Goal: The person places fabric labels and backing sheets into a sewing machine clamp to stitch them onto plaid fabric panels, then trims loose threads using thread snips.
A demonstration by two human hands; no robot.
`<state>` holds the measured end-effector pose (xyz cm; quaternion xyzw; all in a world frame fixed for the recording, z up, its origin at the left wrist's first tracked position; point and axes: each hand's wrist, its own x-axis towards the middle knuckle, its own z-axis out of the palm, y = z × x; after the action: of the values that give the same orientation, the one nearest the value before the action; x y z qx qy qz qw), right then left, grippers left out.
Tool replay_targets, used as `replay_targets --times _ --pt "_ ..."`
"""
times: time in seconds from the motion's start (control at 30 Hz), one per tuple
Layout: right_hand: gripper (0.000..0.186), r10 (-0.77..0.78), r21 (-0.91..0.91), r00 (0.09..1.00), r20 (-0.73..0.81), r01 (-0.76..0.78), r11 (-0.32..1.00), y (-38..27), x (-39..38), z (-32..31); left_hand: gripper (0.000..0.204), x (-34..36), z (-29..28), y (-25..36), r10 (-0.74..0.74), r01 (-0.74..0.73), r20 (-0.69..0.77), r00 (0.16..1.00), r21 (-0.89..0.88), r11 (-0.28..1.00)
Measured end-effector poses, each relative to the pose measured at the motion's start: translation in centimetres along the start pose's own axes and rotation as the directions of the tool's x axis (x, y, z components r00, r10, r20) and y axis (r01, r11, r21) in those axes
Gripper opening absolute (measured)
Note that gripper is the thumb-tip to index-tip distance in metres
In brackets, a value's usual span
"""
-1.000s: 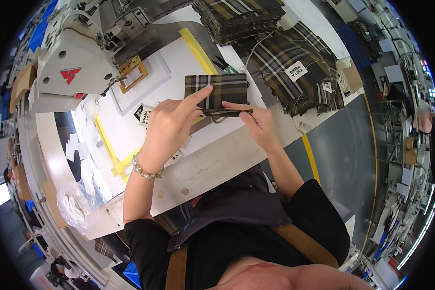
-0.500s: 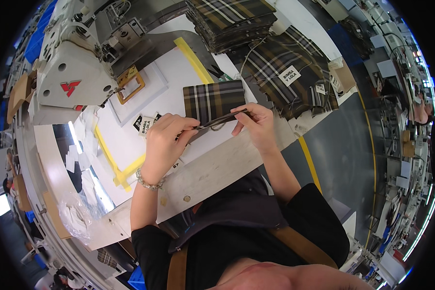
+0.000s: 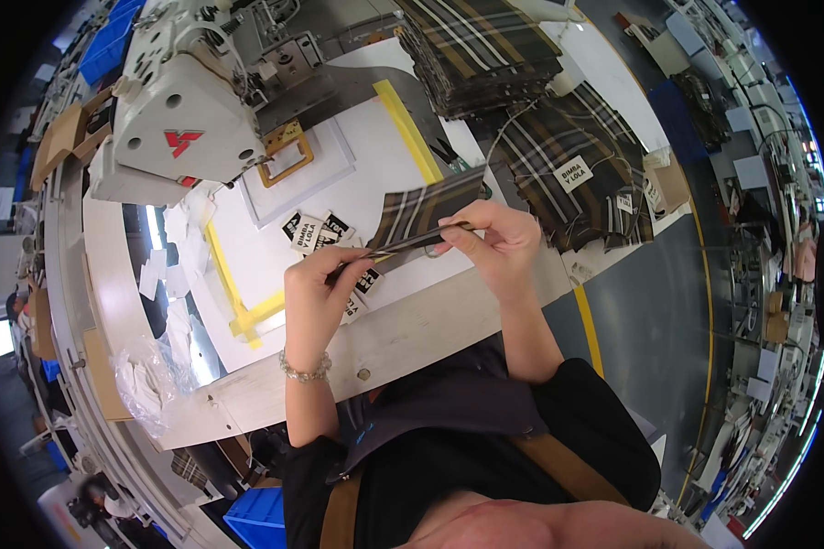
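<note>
Left hand: our left hand pinched the near end of the plaid fabric piece.
Right hand: our right hand gripped its folded edge.
Beneath: small black-and-white labels lay on the white table.

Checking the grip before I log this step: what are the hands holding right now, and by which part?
Both hands hold one plaid fabric piece above the table. The left hand pinches the near edge at its left end, the right hand the same edge at its right end.

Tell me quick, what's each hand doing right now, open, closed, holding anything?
Left hand: closed, pinching the near edge of the plaid fabric piece.
Right hand: closed, pinching the same plaid fabric piece at its other end.
</note>
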<state>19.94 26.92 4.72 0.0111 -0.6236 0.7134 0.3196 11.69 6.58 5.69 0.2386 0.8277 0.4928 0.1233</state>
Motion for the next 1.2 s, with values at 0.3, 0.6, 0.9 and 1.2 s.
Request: replay_targets --times 0.3,0.6,0.9,1.2 --pt "0.009 0.258 -0.370 0.950 0.176 -0.179 0.912 0.3 0.8 -1.9 0.023 2.5 -1.8 -1.5 0.154 -0.149 -0.049 0.987 0.098 0.984" --pt "0.033 -0.263 -0.551 0.809 0.526 0.559 0.619 -1.8 6.8 -4.6 0.030 7.7 -2.4 -0.9 0.881 -0.815 -0.090 0.465 0.345 0.465" --pt "0.064 0.227 -0.703 0.853 0.470 0.206 0.680 4.5 4.4 -4.1 0.021 10.1 -1.9 -7.8 0.743 -0.748 0.217 0.633 0.418 0.516" --pt "0.062 0.290 -0.843 0.841 0.457 0.306 0.442 6.0 3.7 -3.4 0.021 10.5 -2.3 -9.2 0.702 -0.769 0.374 0.607 0.499 0.399"
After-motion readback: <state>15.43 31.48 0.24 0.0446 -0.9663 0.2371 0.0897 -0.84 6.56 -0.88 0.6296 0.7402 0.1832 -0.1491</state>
